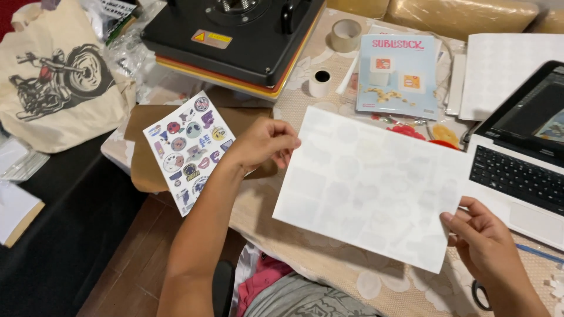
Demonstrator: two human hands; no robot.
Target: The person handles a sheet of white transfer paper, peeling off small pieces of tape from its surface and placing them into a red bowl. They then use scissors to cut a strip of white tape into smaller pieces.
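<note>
A cloth bag [56, 88] with a motorcycle print lay cut off at 9 o'clock. The left hand [264, 144] pinched the upper left edge of a pale sheet [370, 188], its shapes too faint to read; the right hand [484, 240] gripped its lower right corner over the table [352, 276]. A laptop [523, 158] was cropped at 3 o'clock.

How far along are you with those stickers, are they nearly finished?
One printed sticker sheet already lies finished-looking on brown paper beside the heat press. In hand: the left hand and right hand hold a pale sheet with faint shapes showing through, blank side up. The tote bag already carries a motorcycle print. What remains cannot be told.
</note>
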